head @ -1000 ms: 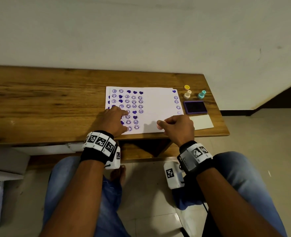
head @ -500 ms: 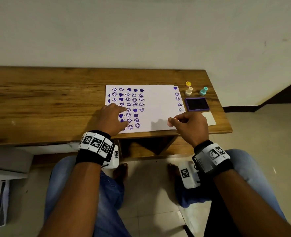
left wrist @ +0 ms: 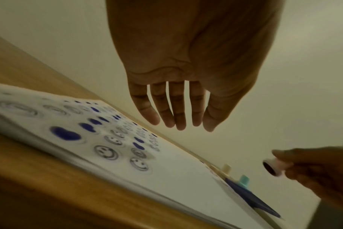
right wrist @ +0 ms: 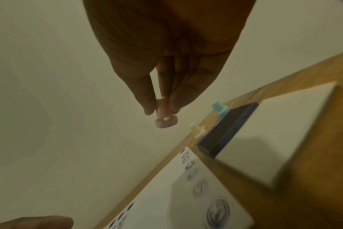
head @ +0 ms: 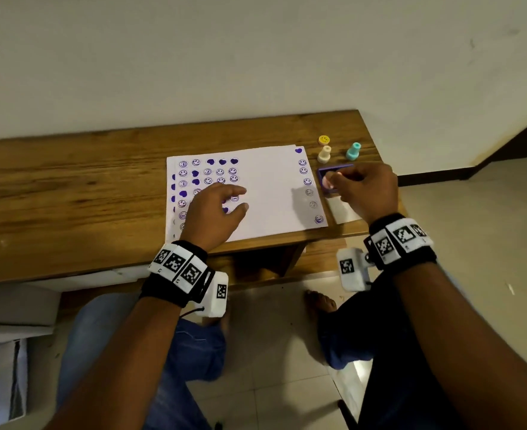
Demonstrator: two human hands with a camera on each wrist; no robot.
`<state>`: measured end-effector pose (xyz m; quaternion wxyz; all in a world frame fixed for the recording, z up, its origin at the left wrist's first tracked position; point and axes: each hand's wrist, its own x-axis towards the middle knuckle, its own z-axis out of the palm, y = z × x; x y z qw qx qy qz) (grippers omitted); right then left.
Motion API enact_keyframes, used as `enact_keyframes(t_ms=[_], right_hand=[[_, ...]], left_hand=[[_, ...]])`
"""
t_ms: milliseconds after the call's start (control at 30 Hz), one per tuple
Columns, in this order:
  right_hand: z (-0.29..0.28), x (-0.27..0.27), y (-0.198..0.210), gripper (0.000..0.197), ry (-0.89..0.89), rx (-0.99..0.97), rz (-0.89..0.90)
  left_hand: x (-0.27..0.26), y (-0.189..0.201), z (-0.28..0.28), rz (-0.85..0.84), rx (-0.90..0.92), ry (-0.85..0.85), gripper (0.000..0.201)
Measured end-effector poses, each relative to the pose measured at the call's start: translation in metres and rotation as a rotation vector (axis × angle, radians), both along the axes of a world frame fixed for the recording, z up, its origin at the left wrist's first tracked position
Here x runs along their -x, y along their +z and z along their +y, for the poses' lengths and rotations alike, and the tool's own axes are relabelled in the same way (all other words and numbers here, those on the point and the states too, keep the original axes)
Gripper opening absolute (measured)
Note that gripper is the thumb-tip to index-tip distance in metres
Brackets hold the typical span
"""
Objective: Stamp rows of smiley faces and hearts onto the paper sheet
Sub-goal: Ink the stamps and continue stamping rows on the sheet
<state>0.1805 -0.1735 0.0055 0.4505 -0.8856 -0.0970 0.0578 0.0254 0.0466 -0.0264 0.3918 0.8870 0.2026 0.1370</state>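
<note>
The white paper sheet [head: 268,187] lies on the wooden table [head: 70,193], with purple smileys and hearts on its left half and a column of smileys down its right edge. My left hand [head: 215,209] hovers over the stamped left half with straight fingers [left wrist: 178,114], lifted off the paper. My right hand [head: 361,187] pinches a small pink stamp [right wrist: 164,117] by its stem, held above the purple ink pad [head: 325,172]. From the left wrist view the pink stamp [left wrist: 274,168] shows its dark inked face.
A cream stamp [head: 324,155], a teal stamp [head: 353,151] and a yellow smiley cap [head: 324,139] stand behind the ink pad. A white card [head: 344,211] lies in front of it, near the table's right corner. My knees are below the table's front edge.
My right hand carried the pink stamp from the paper's lower middle rightwards and away to above the ink pad. My left hand lifted slightly off the sheet. The camera view tilted.
</note>
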Motion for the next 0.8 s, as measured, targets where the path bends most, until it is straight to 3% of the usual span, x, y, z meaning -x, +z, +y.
enact_keyframes(t_ms=[133, 400, 500, 800], right_hand=[[0.000, -0.033, 0.009, 0.013, -0.047, -0.018, -0.041], [-0.015, -0.059, -0.012, 0.024, -0.103, -0.097, -0.014], [-0.018, -0.073, -0.015, 0.028, -0.121, -0.189, 0.038], [-0.032, -0.100, -0.033, 0.015, -0.126, -0.283, 0.191]], left_hand=[[-0.037, 0.009, -0.019, 0.006, -0.040, -0.093, 0.028], [-0.123, 0.018, -0.040, 0.039, -0.135, -0.163, 0.028], [-0.163, 0.016, -0.042, 0.104, -0.251, -0.282, 0.031], [-0.274, 0.015, -0.035, 0.215, -0.454, -0.481, 0.038]])
